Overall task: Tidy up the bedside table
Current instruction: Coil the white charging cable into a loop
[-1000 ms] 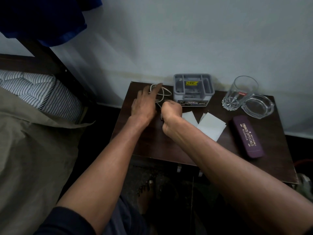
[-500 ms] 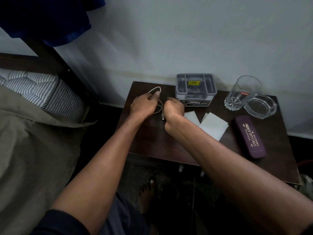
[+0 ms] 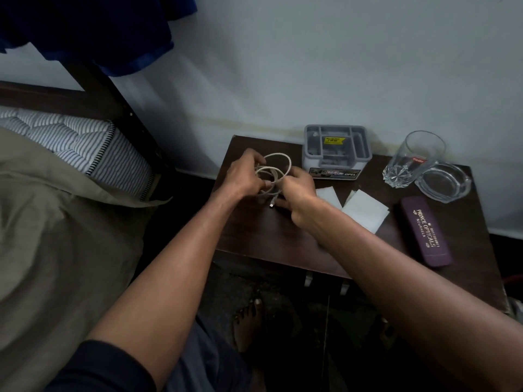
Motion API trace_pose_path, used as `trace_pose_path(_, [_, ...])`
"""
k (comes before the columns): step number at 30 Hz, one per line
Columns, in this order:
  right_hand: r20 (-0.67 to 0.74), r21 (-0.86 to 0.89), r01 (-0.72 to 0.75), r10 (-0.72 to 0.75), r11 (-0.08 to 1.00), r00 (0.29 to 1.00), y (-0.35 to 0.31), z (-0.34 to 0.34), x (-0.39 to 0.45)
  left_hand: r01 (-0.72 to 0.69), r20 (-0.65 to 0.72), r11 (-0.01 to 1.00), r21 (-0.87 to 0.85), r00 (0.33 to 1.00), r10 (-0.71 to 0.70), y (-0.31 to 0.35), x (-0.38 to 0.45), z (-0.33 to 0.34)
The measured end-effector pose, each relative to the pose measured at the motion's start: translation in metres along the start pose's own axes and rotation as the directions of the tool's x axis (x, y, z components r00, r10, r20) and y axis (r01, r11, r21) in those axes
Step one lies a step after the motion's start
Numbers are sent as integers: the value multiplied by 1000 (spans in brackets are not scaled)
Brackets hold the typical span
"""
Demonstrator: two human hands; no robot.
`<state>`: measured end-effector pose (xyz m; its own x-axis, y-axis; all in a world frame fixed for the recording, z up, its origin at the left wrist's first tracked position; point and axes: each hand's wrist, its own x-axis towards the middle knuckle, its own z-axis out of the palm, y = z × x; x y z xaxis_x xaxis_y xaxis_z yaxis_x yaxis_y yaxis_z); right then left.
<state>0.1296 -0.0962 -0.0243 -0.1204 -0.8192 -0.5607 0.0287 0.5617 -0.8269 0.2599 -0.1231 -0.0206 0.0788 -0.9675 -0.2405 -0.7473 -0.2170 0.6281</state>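
Together, our two hands worked at the back left of the dark bedside table (image 3: pixel 283 244). Our left hand (image 3: pixel 243 176) had its fingers curled around the pale cable (image 3: pixel 276 168), gripping the gathered loops from the left side. Our right hand (image 3: pixel 300 193) pinched the same cable from the right, its fingers closed on the strands near the lower end of the coil. One loop stood up between our hands, and a small metal plug (image 3: pixel 271 205) hung from the bundle just above the tabletop. Just beside our right hand, toward the wall, sat the grey plastic organiser (image 3: pixel 336 154) with a yellow sticker inside. Two white paper squares (image 3: pixel 365 209) lay flat near our right wrist. Further right lay a purple spectacle case (image 3: pixel 424 233), and behind it an empty drinking glass (image 3: pixel 413 159) stood touching a clear glass ashtray (image 3: pixel 444 182). On our left was the bed (image 3: pixel 56 222).
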Motion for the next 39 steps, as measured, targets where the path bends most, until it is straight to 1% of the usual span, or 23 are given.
trace_pose_path(2, [30,-11,34,-34,999,999,2,-3,-2,10,30,997,-80,1000,-8,-1,1,-4])
trace_pose_path(3, [47,-13,44,-43,999,998,2,-5,-4,20,49,988,-152,999,-13,-1,1,-5])
trace_pose_path(5, [85,-10,37,-36,999,996,0,-10,-8,47,115,941,-335,993,-9,0,-2,-8])
trace_pose_path(6, [99,-3,24,-24,1000,995,-1,-13,-10,57,162,913,-403,987,10,1,-5,-10])
trace_pose_path(7, [115,12,5,-6,1000,993,-2,-16,-12,60,198,899,-434,980,31,2,-8,-11])
trace_pose_path(9, [158,55,-61,51,997,986,-5,-22,-20,39,228,897,-440,971,70,4,-12,-12])
trace_pose_path(11, [198,63,-79,66,995,978,-6,-27,-24,30,218,909,-416,974,68,4,-15,-11])
trace_pose_path(13, [210,64,-70,55,996,976,-4,-34,-24,26,174,928,-371,984,42,4,-16,-7])
trace_pose_path(14, [206,83,-66,47,994,977,-2,-37,-25,19,154,947,-320,988,32,3,-16,-4])
trace_pose_path(16, [178,120,-29,7,992,984,0,-42,-25,8,151,972,-237,988,29,7,-16,-3])
trace_pose_path(17, [152,117,-3,-15,993,988,0,-45,-26,3,173,971,-237,984,39,9,-16,-3])
trace_pose_path(18, [124,112,19,-33,993,992,0,-49,-26,-1,221,960,-279,973,65,11,-16,-4])
trace_pose_path(20, [98,137,39,-53,990,994,-4,-58,-26,7,331,907,-422,932,146,20,-21,-7])
trace_pose_path(21, [101,165,45,-62,985,993,-5,-63,-25,9,347,888,-461,922,171,26,-26,-9])
trace_pose_path(23, [117,236,60,-90,970,989,-8,-69,-25,8,316,892,-451,937,151,34,-30,-10])
trace_pose_path(25, [129,282,81,-122,956,984,-8,-70,-28,40,268,915,-402,960,76,42,-32,-5])
trace_pose_path(26, [133,294,91,-135,951,982,-7,-71,-29,80,249,909,-409,968,27,47,-33,-1])
trace_pose_path(28, [137,301,106,-153,948,979,-7,-72,-30,188,217,837,-514,972,-85,57,-35,9])
trace_pose_path(29, [131,297,111,-156,948,979,-8,-73,-30,235,202,776,-586,969,-141,62,-36,14])
trace_pose_path(31, [119,306,117,-160,945,980,-10,-73,-31,280,171,666,-691,959,-225,69,-36,21])
trace_pose_path(33, [149,345,106,-166,933,975,-13,-71,-34,273,119,612,-743,953,-280,73,-35,24])
trace_pose_path(37, [235,380,64,-164,923,958,-14,-71,-41,202,-14,611,-765,944,-329,78,-33,22])
trace_pose_path(39, [255,341,93,-187,936,949,-12,-71,-44,172,-41,590,-789,943,-330,79,-30,19])
